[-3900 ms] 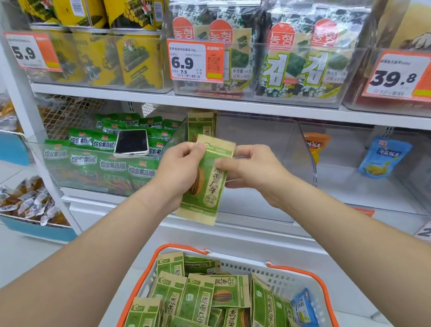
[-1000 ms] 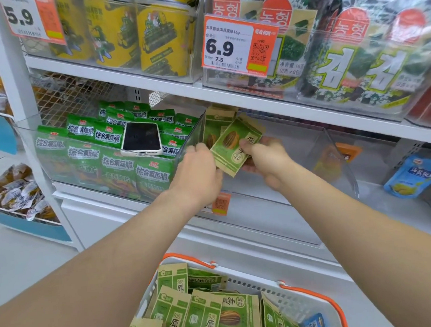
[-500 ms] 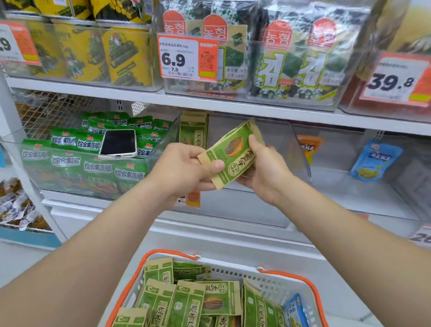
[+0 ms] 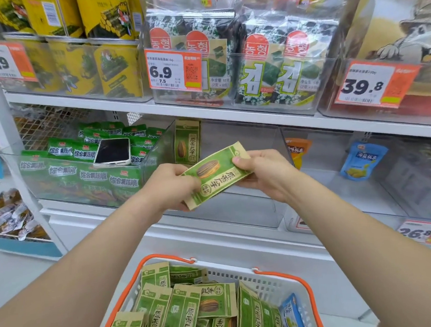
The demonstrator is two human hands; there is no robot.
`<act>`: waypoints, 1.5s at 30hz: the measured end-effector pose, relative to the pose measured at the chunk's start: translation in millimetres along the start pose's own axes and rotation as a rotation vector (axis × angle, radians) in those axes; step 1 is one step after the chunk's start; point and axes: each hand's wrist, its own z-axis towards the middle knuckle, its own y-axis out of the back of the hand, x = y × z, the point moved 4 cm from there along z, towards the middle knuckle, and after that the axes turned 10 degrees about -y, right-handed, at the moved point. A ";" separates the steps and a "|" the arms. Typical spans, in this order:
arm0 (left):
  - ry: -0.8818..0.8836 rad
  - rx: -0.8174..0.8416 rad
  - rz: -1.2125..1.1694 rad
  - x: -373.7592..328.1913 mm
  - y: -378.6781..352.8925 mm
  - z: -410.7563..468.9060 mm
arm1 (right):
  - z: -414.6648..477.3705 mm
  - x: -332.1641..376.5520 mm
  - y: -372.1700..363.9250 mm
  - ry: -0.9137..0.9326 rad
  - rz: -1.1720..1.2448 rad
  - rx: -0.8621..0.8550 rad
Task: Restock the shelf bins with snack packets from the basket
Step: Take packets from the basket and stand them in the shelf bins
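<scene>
Sunflower-seed packet [image 4: 216,174], flat, green and kraft-brown with a striped seed printed on it, is held tilted in the air in front of the middle clear bin [image 4: 238,212] on the lower shelf. The left hand [image 4: 170,189] grips its lower end with fingers curled round the edge. The right hand [image 4: 263,175] pinches the upper corner, thumb on top and fingers beneath. Inside that bin one matching packet [image 4: 187,142] stands upright against the left wall.

Below, the white mesh basket [image 4: 268,284] with orange handles holds a loose heap of the same green packets [image 4: 184,311], and a small blue packet [image 4: 292,313] lies at its right side.

The bin to the left is packed with glossy green pouches [image 4: 95,176], and a phone [image 4: 113,151] lies face up on top of them. To the right, past a clear divider, an orange pouch [image 4: 297,150] and a blue pouch [image 4: 363,164] stand well apart.

On the shelf above, clear bins carry yellow packs [image 4: 116,68] and crinkly seaweed packs [image 4: 276,67]. An orange-and-white price tag [image 4: 173,70] reads 6.9.
</scene>
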 end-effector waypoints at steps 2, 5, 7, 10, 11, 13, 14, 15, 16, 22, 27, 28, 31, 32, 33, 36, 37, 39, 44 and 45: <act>0.024 -0.004 0.044 -2.0 5.8 -0.3 | -6.0 -0.5 -5.5 0.024 -0.118 0.022; -0.077 -0.035 0.378 -2.5 14.3 2.6 | -10.7 -0.7 -10.9 0.086 -0.274 -0.016; -0.238 -0.077 0.491 -9.1 9.7 1.9 | -14.9 2.1 -18.4 0.153 -0.340 -0.043; -0.367 -0.017 0.230 -15.5 -9.4 0.8 | -23.7 4.7 -37.0 0.297 -0.550 -0.024; -0.372 -0.025 0.137 -15.4 -12.6 0.8 | -26.6 4.2 -42.3 0.331 -0.612 -0.019; -0.392 -0.088 0.013 -16.0 -10.3 1.8 | -29.9 6.0 -43.9 0.361 -0.610 -0.055; -0.390 -0.105 -0.058 -16.2 -8.1 1.9 | -30.8 8.0 -39.9 0.368 -0.564 -0.093; -0.379 -0.100 -0.131 -16.2 -6.9 1.5 | -31.0 9.4 -34.8 0.365 -0.507 -0.129; -0.356 -0.077 -0.191 -16.0 -7.3 0.7 | -32.0 10.3 -30.7 0.353 -0.457 -0.143; -0.238 -0.061 -0.055 -6.2 -15.7 -0.7 | -30.4 -2.2 -29.6 0.110 -0.466 0.109; -0.296 -0.162 0.002 -10.4 -13.1 -1.2 | -36.2 12.5 -32.1 0.266 -0.614 -0.081; -0.305 -0.171 -0.058 -13.4 -11.4 -2.0 | -37.3 16.3 -33.8 0.329 -0.667 -0.143; -0.224 -0.064 -0.194 -14.0 -9.7 -1.9 | -40.7 20.2 -39.4 0.456 -0.768 -0.256; -0.180 -0.012 -0.190 -12.5 -11.5 -3.2 | -41.8 19.3 -40.7 0.478 -0.796 -0.273; -0.149 0.007 -0.173 -8.8 -13.0 -2.4 | -41.8 17.5 -42.1 0.499 -0.821 -0.283; -0.137 -0.072 -0.107 -4.4 -10.7 1.6 | -35.9 11.4 -41.6 0.476 -0.715 -0.212; -0.147 -0.097 -0.096 -3.8 -8.5 3.2 | -32.9 9.4 -38.7 0.406 -0.601 -0.136; -0.173 -0.116 -0.084 -5.5 -4.7 5.0 | -29.1 4.6 -33.8 0.243 -0.434 0.009; -0.215 -0.113 -0.098 -13.0 -6.2 1.2 | -31.2 16.1 -32.0 0.365 -0.676 -0.160; -0.194 -0.110 -0.142 -13.5 -6.2 0.9 | -32.3 20.7 -33.9 0.449 -0.766 -0.246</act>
